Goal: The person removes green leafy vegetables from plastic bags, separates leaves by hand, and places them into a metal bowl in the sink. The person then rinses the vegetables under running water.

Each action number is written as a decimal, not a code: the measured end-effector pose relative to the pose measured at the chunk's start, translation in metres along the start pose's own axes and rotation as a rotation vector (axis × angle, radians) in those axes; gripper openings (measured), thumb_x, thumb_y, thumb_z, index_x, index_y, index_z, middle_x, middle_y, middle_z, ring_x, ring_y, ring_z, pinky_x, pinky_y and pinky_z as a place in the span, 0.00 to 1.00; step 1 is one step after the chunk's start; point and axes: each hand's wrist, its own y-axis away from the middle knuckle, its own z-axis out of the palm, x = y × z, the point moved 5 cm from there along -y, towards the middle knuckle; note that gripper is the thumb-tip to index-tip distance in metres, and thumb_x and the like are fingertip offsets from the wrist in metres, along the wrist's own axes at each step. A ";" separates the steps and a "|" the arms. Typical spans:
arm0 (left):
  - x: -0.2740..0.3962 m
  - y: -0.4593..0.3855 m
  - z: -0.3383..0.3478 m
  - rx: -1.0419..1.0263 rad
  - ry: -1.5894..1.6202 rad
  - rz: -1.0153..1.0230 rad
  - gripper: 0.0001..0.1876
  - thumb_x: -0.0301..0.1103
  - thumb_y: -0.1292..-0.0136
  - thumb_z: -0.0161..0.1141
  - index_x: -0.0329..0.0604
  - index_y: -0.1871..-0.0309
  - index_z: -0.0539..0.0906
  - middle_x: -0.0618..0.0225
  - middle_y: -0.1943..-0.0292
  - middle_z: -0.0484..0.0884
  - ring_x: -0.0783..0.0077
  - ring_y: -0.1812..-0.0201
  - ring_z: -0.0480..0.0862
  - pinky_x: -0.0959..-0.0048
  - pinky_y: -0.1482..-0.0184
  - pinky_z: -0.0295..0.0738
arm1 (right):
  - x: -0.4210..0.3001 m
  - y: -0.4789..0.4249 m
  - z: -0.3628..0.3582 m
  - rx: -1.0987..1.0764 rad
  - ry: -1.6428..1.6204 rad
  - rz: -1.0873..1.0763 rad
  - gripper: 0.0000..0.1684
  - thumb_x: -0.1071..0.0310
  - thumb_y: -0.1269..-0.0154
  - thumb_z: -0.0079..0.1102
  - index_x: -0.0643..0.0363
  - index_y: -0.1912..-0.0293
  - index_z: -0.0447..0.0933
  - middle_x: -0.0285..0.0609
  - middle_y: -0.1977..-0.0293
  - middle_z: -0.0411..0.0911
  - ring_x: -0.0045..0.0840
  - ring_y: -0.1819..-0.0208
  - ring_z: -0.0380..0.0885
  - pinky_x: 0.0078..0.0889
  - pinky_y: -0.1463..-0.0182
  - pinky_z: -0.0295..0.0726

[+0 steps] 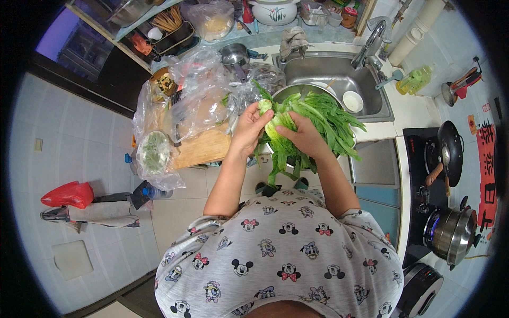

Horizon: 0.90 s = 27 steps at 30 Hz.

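My left hand (250, 127) grips a head of leafy green lettuce (278, 129) near its pale cut stem end. On the other side, my right hand (304, 133) holds the same head by its leaves, thumb across them. The long leaf tips hang down toward the floor. Just beyond and to the right, more loose lettuce leaves (324, 115) fill a large metal basin (284, 92) and spill over its rim. The basin overlaps the near left part of the sink, and the leaves hide most of its inside.
The stainless sink (318, 71) has a faucet (370, 43) and a small white bowl (352, 101). Left are a wooden cutting board (206, 147), plastic bags (203, 107) and a bagged bowl of chopped greens (155, 151). Right, a steamer pot (449, 234) stands over a lit burner beside a wok (449, 153).
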 end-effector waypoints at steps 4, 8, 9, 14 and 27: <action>0.000 0.003 -0.001 -0.003 -0.065 -0.060 0.22 0.29 0.37 0.60 0.37 0.40 0.70 0.72 0.60 0.81 0.86 0.64 0.78 0.86 0.64 0.72 | 0.012 -0.001 -0.001 -0.019 0.021 0.030 0.11 0.69 0.38 0.58 0.65 0.57 0.73 0.38 0.66 0.78 0.17 0.63 0.73 0.24 0.58 0.73; -0.004 0.003 -0.008 0.001 -0.181 -0.029 0.24 0.29 0.36 0.59 0.38 0.37 0.68 0.72 0.60 0.81 0.86 0.63 0.77 0.86 0.64 0.72 | 0.000 0.003 -0.001 0.042 0.271 -0.042 0.10 0.68 0.39 0.57 0.65 0.61 0.73 0.47 0.70 0.78 0.26 0.68 0.76 0.31 0.62 0.74; -0.006 0.003 -0.009 -0.017 -0.210 -0.009 0.24 0.29 0.35 0.58 0.38 0.37 0.67 0.72 0.60 0.81 0.86 0.64 0.77 0.86 0.64 0.72 | 0.003 0.003 -0.001 0.043 0.290 -0.024 0.10 0.68 0.39 0.57 0.66 0.61 0.73 0.46 0.70 0.78 0.26 0.68 0.76 0.31 0.62 0.74; -0.008 0.004 -0.003 -0.101 -0.102 -0.030 0.23 0.30 0.34 0.56 0.40 0.36 0.67 0.73 0.59 0.80 0.86 0.62 0.78 0.86 0.62 0.72 | 0.020 0.002 -0.001 0.051 -0.225 0.113 0.13 0.67 0.37 0.55 0.64 0.55 0.74 0.39 0.65 0.79 0.20 0.65 0.76 0.27 0.61 0.75; 0.000 0.002 0.003 -0.099 0.078 0.072 0.23 0.31 0.31 0.50 0.39 0.34 0.63 0.61 0.50 0.77 0.74 0.50 0.78 0.77 0.47 0.73 | 0.005 -0.001 -0.003 0.106 -0.017 0.085 0.18 0.65 0.40 0.62 0.64 0.53 0.73 0.41 0.62 0.78 0.21 0.62 0.75 0.26 0.56 0.74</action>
